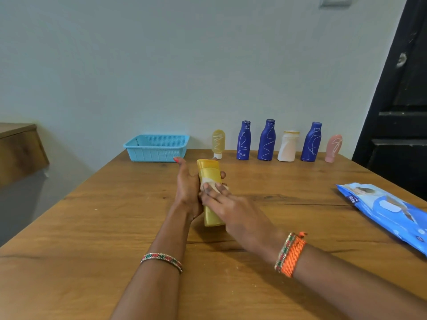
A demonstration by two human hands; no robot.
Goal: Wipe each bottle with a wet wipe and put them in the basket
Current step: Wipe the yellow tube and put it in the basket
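Note:
My left hand [187,188] grips a yellow bottle [209,173] above the middle of the table, fingers wrapped behind it. My right hand [227,204] lies across the bottle's front with straight fingers pressing a pale wet wipe [211,182] against it. Along the wall stand a yellow tube [218,144], three blue bottles [243,140] [266,140] [311,142], a white bottle [287,146] and a pink tube [333,148], all marked with white scribbles. A light blue basket [157,147] sits at the table's far left; nothing shows inside it.
A blue pack of wet wipes [388,211] lies on the wooden table [104,227] at the right. A dark door [402,112] stands at the right and a wooden cabinet [18,148] at the left.

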